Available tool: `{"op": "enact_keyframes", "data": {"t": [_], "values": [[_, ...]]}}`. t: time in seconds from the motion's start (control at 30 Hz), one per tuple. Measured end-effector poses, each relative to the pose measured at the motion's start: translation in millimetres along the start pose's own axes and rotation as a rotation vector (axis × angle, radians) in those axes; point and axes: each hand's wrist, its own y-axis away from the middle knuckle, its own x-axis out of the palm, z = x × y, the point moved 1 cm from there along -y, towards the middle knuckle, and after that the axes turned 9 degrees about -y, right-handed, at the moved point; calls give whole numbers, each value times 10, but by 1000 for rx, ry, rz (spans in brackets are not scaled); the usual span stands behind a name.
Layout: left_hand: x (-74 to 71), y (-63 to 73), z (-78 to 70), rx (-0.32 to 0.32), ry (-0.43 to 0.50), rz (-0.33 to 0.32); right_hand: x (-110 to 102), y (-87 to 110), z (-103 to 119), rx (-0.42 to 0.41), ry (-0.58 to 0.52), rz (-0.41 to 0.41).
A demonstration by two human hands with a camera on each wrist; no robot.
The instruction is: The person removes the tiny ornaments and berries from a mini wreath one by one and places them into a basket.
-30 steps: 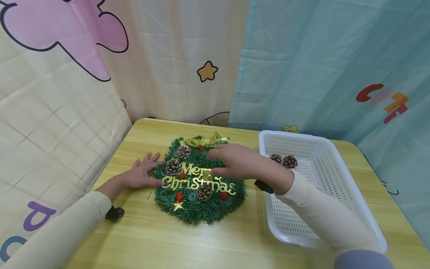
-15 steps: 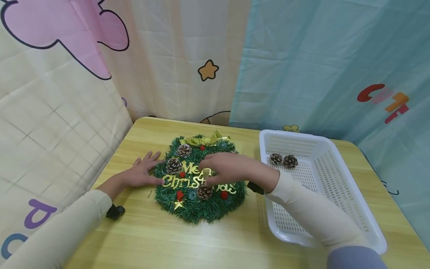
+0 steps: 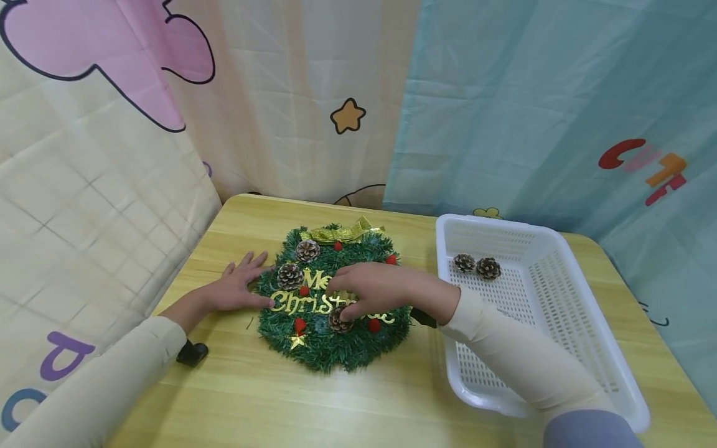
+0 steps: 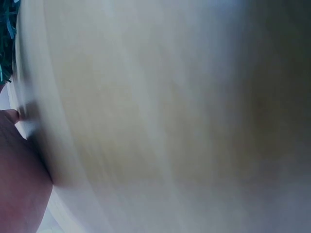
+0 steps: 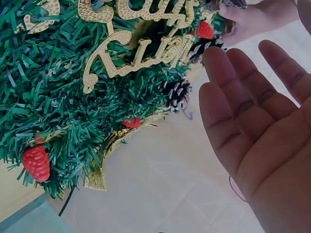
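A green tinsel wreath (image 3: 330, 354) lies on the table, bearing gold "Merry Christmas" lettering (image 3: 299, 303), pine cones (image 3: 289, 277), red berries and a gold bow (image 3: 336, 234). At its left edge rests my left hand (image 3: 238, 289), fingers spread, with thumb and fingertips at the tinsel. My right hand (image 3: 375, 286) is over the wreath's middle and covers part of the letters. Its thumb overlaps a lower pine cone (image 3: 337, 320) in the head view. From the right wrist, the fingers (image 5: 218, 111) look loosely extended, with nothing between them.
To the right stands a white perforated basket (image 3: 602, 311), with two pine cones (image 3: 476, 266) near its far left corner. My right forearm passes over its near left side. Printed curtains hang behind the table (image 3: 280, 404).
My right hand has moved left and toward me across the lettering, to the lower pine cone. The upper right of the wreath is uncovered. My left hand stays in place.
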Motion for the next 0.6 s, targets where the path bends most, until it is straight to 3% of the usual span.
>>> {"op": "enact_keyframes", "data": {"t": [0.6], "values": [[11,-4,7,1,-4,-12,104,-100,-38,-6,34,74]]}}
